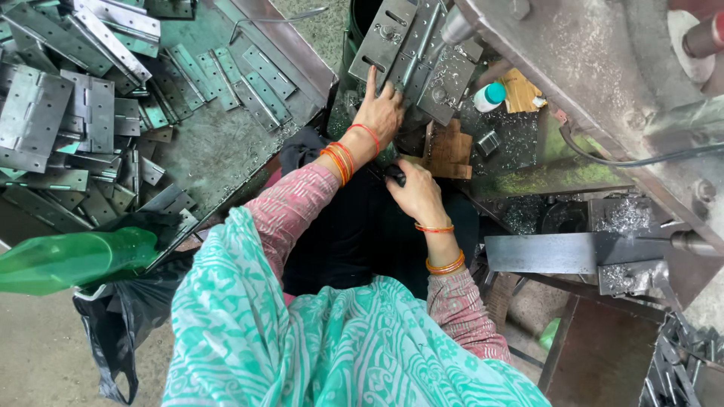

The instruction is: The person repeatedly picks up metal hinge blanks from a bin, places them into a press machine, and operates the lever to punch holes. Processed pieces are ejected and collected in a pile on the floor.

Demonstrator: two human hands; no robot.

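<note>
My left hand [382,109] rests flat against a grey metal hinge plate [386,38] that lies on the machine's fixture, with the index finger stretched up along the plate's edge. My right hand [417,192] is closed round a black knob [395,175] of a lever just below. Both wrists wear orange and red bangles. A drill spindle [455,29] hangs over the fixture to the right of the plate.
A tray [219,143] at left holds several loose metal hinges [83,105]. A green plastic bottle [75,260] and a black bag [121,316] sit at lower left. A small white bottle with a teal cap [489,96], metal swarf and machine parts lie at right.
</note>
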